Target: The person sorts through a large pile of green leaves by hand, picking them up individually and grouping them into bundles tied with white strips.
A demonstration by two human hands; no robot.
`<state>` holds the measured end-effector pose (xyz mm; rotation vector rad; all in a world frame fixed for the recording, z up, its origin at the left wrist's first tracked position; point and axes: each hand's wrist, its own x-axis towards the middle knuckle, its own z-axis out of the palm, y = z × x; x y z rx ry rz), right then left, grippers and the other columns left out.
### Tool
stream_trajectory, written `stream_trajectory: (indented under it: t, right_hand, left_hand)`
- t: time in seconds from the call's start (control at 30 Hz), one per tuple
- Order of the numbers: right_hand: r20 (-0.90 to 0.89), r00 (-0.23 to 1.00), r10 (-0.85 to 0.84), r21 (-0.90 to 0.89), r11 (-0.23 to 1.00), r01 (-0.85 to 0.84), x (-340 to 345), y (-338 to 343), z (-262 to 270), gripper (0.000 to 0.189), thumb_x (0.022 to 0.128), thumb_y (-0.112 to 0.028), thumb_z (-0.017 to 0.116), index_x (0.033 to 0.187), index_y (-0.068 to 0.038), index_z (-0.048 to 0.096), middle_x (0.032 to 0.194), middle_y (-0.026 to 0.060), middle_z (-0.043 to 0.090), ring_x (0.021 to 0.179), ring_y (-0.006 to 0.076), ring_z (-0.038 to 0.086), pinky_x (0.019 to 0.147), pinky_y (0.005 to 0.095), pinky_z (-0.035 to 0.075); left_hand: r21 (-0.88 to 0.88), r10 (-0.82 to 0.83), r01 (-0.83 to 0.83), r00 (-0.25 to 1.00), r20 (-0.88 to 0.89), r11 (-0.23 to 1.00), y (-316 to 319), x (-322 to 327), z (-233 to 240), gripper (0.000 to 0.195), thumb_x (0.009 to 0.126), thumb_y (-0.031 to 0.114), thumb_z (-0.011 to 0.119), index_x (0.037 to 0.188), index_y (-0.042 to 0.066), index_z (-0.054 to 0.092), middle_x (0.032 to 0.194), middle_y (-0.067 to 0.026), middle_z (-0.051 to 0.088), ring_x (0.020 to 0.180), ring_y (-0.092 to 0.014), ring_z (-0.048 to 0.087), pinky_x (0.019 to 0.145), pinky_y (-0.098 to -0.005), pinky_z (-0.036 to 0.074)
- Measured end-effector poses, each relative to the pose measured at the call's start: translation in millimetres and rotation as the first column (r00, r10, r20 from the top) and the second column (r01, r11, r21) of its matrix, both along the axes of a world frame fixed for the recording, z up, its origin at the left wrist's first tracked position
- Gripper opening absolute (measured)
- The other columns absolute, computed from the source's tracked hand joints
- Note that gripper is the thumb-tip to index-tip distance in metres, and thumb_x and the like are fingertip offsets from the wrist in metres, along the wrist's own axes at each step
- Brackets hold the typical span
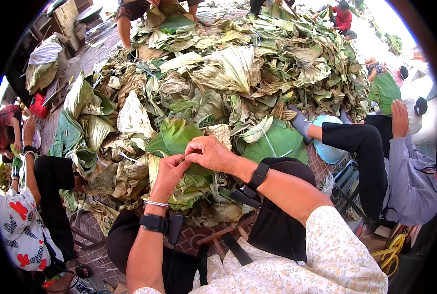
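Observation:
My left hand (168,172) and my right hand (211,152) meet in front of me, fingertips pinched together. Between them is a small brown piece (183,160), too small to name, perhaps the stem end of a leaf. Directly beneath and behind the fingers spreads a green lotus leaf (176,136), partly hidden by both hands. More pale green leaf (191,198) shows below them. A flat green leaf bundle (277,143), with a white tie (268,141) across it, lies to the right near my knee.
A large heap of dried lotus leaves (225,70) fills the ground ahead. People sit close on both sides; the one at right raises a hand (399,119) near a green leaf (384,92). A blue round object (328,139) and yellow cord (391,253) are at right.

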<state>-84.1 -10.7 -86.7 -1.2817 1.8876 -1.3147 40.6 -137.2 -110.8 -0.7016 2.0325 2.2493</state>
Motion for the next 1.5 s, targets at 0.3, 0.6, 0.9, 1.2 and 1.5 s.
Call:
stream_trajectory:
  t: [0.3, 0.6, 0.9, 1.2, 1.5]
  right_hand:
    - [-0.041, 0.994, -0.103, 0.006, 0.995, 0.103, 8, -1, -7, 0.013, 0.077, -0.011, 0.062, 0.073, 0.000, 0.057, 0.064, 0.0071, 0.053, 0.061, 0.0197, 0.053, 0.056, 0.0320, 0.042]
    - [0.531, 0.813, -0.238, 0.127, 0.971, 0.201, -12, -1, -12, 0.014, 0.089, -0.016, 0.055, 0.083, -0.003, 0.060, 0.066, -0.0028, 0.054, 0.055, 0.0040, 0.044, 0.050, 0.0179, 0.037]
    - [0.095, 0.995, 0.001, 0.054, 0.999, -0.006, -2, 1, 1, 0.010, 0.076, -0.010, 0.062, 0.077, 0.000, 0.059, 0.068, 0.0107, 0.059, 0.063, 0.0192, 0.056, 0.059, 0.0310, 0.044]
    - [0.043, 0.996, -0.072, 0.035, 0.997, 0.071, 8, -2, -1, 0.012, 0.078, -0.010, 0.059, 0.077, 0.001, 0.055, 0.067, 0.0110, 0.056, 0.062, 0.0217, 0.052, 0.060, 0.0331, 0.043]
    - [0.635, 0.734, -0.241, 0.015, 0.954, 0.300, -27, -1, -4, 0.010, 0.088, -0.012, 0.054, 0.082, -0.003, 0.056, 0.067, 0.0001, 0.055, 0.056, 0.0049, 0.045, 0.050, 0.0190, 0.037]
  left_hand:
    - [-0.014, -0.006, 0.005, 1.000, -0.026, 1.000, 7, -2, 3, 0.013, 0.079, 0.014, 0.069, 0.087, 0.004, 0.068, 0.066, 0.0073, 0.057, 0.054, 0.000, 0.040, 0.048, -0.0184, 0.031]
    - [0.034, 0.126, -0.125, 0.992, -0.006, 0.992, 1, 1, 8, 0.015, 0.081, 0.019, 0.067, 0.086, 0.005, 0.068, 0.067, 0.0057, 0.060, 0.056, -0.002, 0.048, 0.049, -0.0189, 0.038]
    - [0.106, 0.087, -0.090, 0.996, 0.034, 0.990, -6, 1, 4, 0.016, 0.080, 0.018, 0.067, 0.090, 0.005, 0.067, 0.073, 0.0050, 0.060, 0.059, -0.002, 0.050, 0.051, -0.0186, 0.040]
    - [-0.013, 0.016, -0.016, 0.999, -0.038, 1.000, 4, -3, 3, 0.011, 0.077, 0.005, 0.068, 0.088, 0.003, 0.069, 0.075, 0.0074, 0.061, 0.065, 0.001, 0.048, 0.055, -0.0183, 0.037]
    - [0.138, 0.192, -0.186, 0.981, -0.033, 0.973, 1, 1, 4, 0.015, 0.073, 0.005, 0.072, 0.088, 0.003, 0.067, 0.076, 0.0033, 0.063, 0.063, -0.003, 0.054, 0.058, -0.0183, 0.042]
